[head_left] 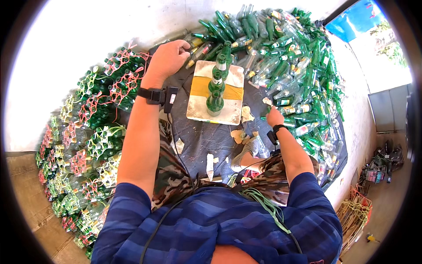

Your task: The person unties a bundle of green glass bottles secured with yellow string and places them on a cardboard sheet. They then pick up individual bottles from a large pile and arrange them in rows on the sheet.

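Observation:
A low stool or block (pixel 198 113) with a worn pale top and a yellow band across it stands in front of me. Several green glass bottles (pixel 215 103) are upright on it in a row. Beyond its left side is my left hand (pixel 170 59), fingers curled; whatever they may hold is hidden. Brown and clear bottles (pixel 200 53) lie just past those fingers. To the right of the stool, my right hand (pixel 275 117) is closed at the neck of a green bottle (pixel 264 118) at the edge of the heap.
A large heap of loose green and clear bottles (pixel 285 57) curves around the far and right sides. Bundles of bottles tied with pink and pale green string (pixel 105 143) are stacked at the left. Torn label scraps (pixel 239 135) litter the dark ground sheet (pixel 193 152). Green strings (pixel 268 204) lie across my lap.

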Tool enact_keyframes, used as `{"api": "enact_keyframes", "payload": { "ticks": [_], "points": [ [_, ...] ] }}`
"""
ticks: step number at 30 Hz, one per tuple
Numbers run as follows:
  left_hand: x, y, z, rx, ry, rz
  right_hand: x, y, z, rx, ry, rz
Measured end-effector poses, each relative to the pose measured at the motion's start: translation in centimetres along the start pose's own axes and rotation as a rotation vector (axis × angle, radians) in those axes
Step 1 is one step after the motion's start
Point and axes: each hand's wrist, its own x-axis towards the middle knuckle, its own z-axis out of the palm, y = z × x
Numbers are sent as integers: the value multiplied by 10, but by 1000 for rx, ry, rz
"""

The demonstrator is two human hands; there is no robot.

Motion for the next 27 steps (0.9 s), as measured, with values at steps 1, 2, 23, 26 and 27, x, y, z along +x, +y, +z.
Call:
{"api": "enact_keyframes", "payload": {
  "ticks": [1,2,23,26,27],
  "points": [
    [-6,1,-3,-10,56,15,-4,-4,-23,13,30,-15],
    [-13,7,-9,-18,108,29,-10,-10,-47,53,57,-11],
    [-226,112,28,-477,-58,201,-292,-231,-267,761,268,-607],
    [-224,111,19,-441,-60,88,-293,-242,-266,849,277,-620],
    [-217,102,27,-435,-6,95,-288,-245,-266,874,263,-635]
  ]
}}
